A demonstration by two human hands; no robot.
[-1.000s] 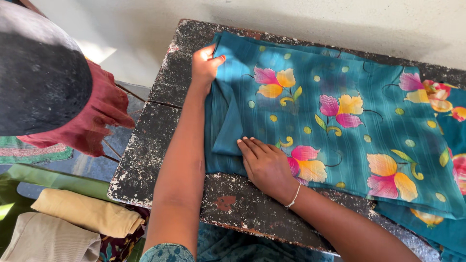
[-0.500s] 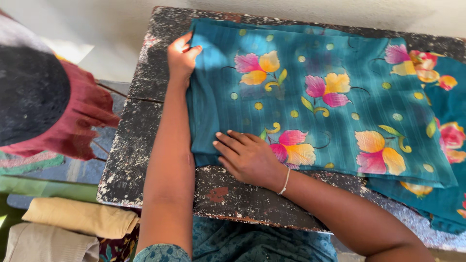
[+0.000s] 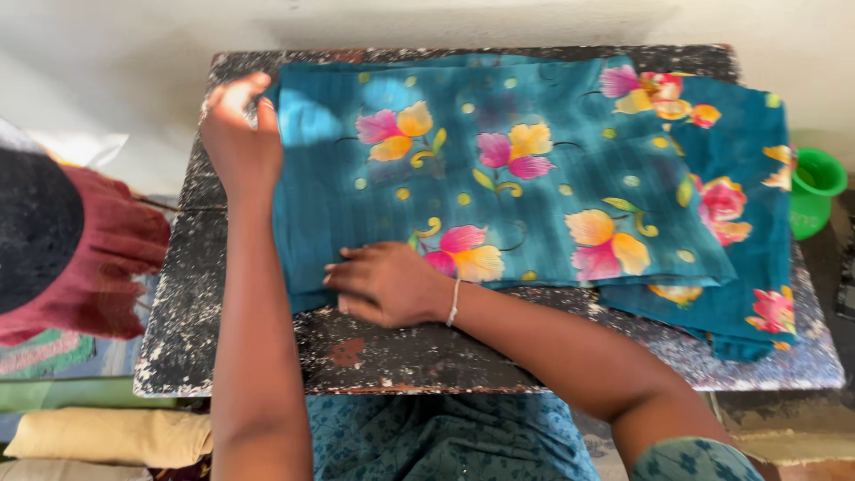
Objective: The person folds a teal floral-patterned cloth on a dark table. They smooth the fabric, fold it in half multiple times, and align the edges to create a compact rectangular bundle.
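Two hands work the teal flowered cloth [image 3: 499, 169] folded on my worn black table [image 3: 223, 338]: my left hand [image 3: 239, 142] pinches its far left corner while my right hand [image 3: 387, 283] presses flat, fingers together, pinning the near edge.

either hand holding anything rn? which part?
Left hand grips the teal floral cloth at its far left corner. Right hand lies flat on the cloth's near edge, pressing, not gripping.
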